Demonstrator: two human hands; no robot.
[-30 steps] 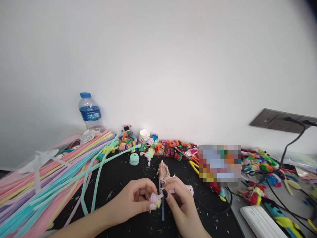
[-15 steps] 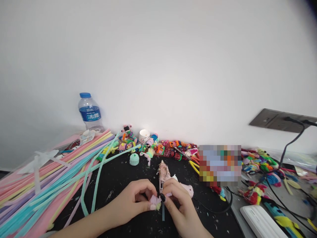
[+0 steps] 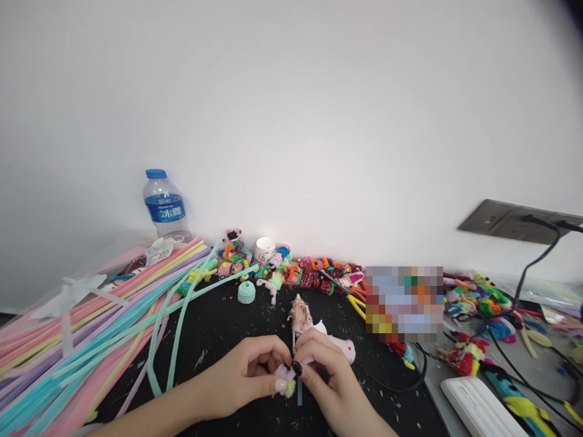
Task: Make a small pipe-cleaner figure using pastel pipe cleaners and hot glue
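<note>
My left hand (image 3: 246, 376) and my right hand (image 3: 325, 379) meet low in the middle, over a black mat (image 3: 218, 331). Both pinch a small fuzzy piece of pipe cleaner (image 3: 285, 379), lilac wound over a yellow-green tuft. My left thumb and fingers hold its body. My right fingertips, with dark nails, grip the lilac end against it. Just behind the hands lies a pink glue gun (image 3: 310, 325), nozzle pointing away from me.
A big sheaf of pastel pipe cleaners (image 3: 91, 328) covers the left. A water bottle (image 3: 164, 206) stands by the wall. Small finished figures (image 3: 282, 270), a mint coil (image 3: 246, 292) and a white cup (image 3: 265, 247) line the back. Cables (image 3: 523, 285) and a white block (image 3: 478, 406) lie right.
The lilac strand that stuck out toward my right hand has been wound in tighter against the tuft, and both hands have closed in and shifted slightly nearer to me.
</note>
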